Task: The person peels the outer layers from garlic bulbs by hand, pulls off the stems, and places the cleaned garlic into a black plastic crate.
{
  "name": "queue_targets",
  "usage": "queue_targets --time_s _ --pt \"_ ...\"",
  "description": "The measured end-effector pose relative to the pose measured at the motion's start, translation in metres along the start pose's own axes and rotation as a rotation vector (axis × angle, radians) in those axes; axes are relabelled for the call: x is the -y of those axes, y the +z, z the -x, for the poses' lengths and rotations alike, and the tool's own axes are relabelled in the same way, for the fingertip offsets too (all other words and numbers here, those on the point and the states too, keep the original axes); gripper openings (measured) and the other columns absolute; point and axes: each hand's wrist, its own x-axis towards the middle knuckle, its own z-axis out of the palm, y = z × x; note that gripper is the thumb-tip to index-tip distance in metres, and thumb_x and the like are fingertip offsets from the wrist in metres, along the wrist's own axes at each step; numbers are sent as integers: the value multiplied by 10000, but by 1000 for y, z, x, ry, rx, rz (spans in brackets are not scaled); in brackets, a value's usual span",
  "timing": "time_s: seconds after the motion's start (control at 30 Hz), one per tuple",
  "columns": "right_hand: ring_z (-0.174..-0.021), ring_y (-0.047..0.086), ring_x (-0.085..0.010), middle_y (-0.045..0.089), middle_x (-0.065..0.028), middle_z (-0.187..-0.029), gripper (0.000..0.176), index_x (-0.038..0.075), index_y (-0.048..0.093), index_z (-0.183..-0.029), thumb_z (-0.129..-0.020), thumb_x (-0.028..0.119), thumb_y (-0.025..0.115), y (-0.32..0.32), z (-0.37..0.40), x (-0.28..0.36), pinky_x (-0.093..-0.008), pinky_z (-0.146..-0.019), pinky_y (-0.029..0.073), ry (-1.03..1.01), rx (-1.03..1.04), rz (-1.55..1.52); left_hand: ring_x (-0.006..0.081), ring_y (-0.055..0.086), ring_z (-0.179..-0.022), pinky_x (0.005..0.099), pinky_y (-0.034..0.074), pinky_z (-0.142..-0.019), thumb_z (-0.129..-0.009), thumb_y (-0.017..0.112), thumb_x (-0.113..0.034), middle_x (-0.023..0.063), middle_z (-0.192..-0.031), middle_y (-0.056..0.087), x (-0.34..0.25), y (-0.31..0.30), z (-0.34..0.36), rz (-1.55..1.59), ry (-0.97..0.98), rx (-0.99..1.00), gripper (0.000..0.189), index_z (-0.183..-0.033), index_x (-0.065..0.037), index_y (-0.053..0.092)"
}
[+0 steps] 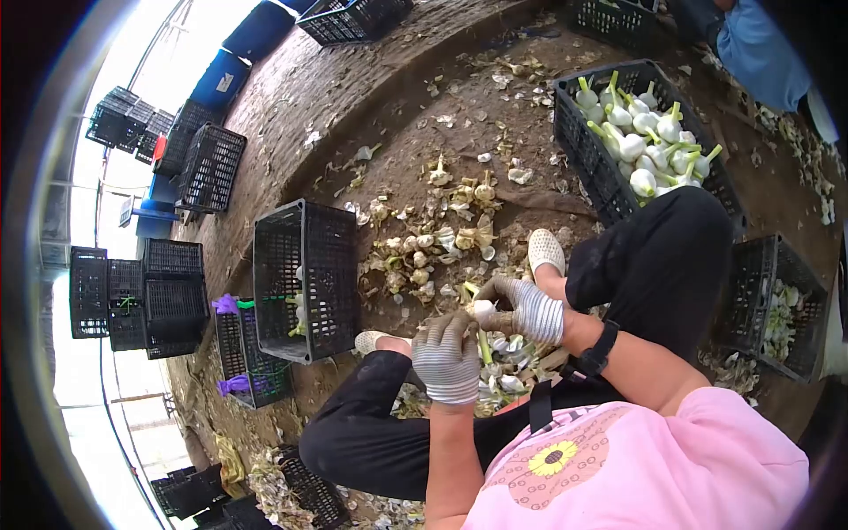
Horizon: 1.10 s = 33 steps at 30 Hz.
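I sit low on bare earth in a pink top and black trousers, both hands in striped work gloves. My right hand (528, 309) grips a white garlic bulb (482, 310) between my feet. My left hand (447, 356) is closed around the bulb's green stalk (484, 346), just below it. Peeled skins and trimmings (508, 375) lie under my hands. Whether my left hand also holds a tool is hidden.
A black crate (574, 150) with several cleaned white bulbs stands at the upper right. Another black crate (305, 278) stands left of a pile of dirty bulbs (428, 243). A third crate (777, 305) is at the right. Stacked crates (146, 296) line the left. A person's blue sleeve (760, 49) shows at top.
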Motion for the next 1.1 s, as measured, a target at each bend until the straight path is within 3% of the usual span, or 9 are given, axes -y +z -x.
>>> queue_targets --time_s 0.23,0.33,0.47,0.67,0.7,0.83,0.93,1.03,1.1 --pt "-856 557 -162 601 -77 -922 398 25 541 -1016 -735 252 707 -7 -3 -17 -307 -737 458 -99 -16 195 241 575 -665 357 451 -642 -702 617 -55 84 -743 612 4 13 -7 -77 -14 138 86 -786 -51 600" --pt "-927 543 -166 588 -69 -1000 447 28 531 -1070 -736 269 707 -11 4 -8 -304 -809 439 -130 82 -132 162 561 -593 287 453 -552 -749 581 -40 68 -708 595 22 20 -4 770 -805 101 67 -810 -11 589" --pt "-1015 509 -151 554 -56 -1095 516 37 506 -1143 -738 292 699 -14 8 5 -298 -884 406 -99 220 -366 147 567 -567 238 488 -484 -812 527 3 94 -741 593 60 25 15 1073 -952 -32 71 -873 6 565" --pt "-1036 510 -155 547 -60 -1121 540 51 468 -1199 -743 225 699 -15 4 1 -292 -889 413 -116 230 -458 167 587 -629 243 490 -510 -813 510 27 128 -846 600 77 8 34 948 -1034 51 114 -924 0 515" --pt "-1038 511 -156 547 -61 -1123 544 51 462 -1205 -744 218 697 -16 4 2 -294 -888 415 -107 228 -450 145 563 -765 256 471 -707 -775 602 -35 94 -904 592 70 0 28 905 -978 114 197 -954 5 532" --pt "-1039 512 -168 546 -75 -1118 500 29 443 -1211 -774 143 658 -13 -10 -18 -294 -887 421 -196 290 -441 151 514 -898 269 426 -810 -743 673 -86 68 -1083 543 28 -11 13 924 -613 89 470 -1172 -13 498" --pt "-1027 500 -152 537 -70 -1111 470 21 471 -1177 -787 211 653 -13 -3 -8 -284 -896 404 -106 290 -374 120 520 -740 253 435 -664 -799 587 -70 41 -825 579 12 10 2 550 -207 8 125 -909 -10 584" --pt "-1035 478 -130 529 -56 -1122 567 23 473 -1185 -756 328 683 -19 5 5 -271 -908 383 -111 347 -410 86 469 -636 230 394 -576 -827 569 -113 23 -736 552 5 13 -4 905 -591 -12 88 -807 -28 560" --pt "-1007 513 -151 520 -83 -1144 564 23 460 -1196 -758 301 682 -18 6 3 -271 -868 424 -149 319 -489 90 482 -637 229 410 -586 -817 541 -58 31 -731 557 26 17 -6 817 -616 -14 38 -818 -23 557"
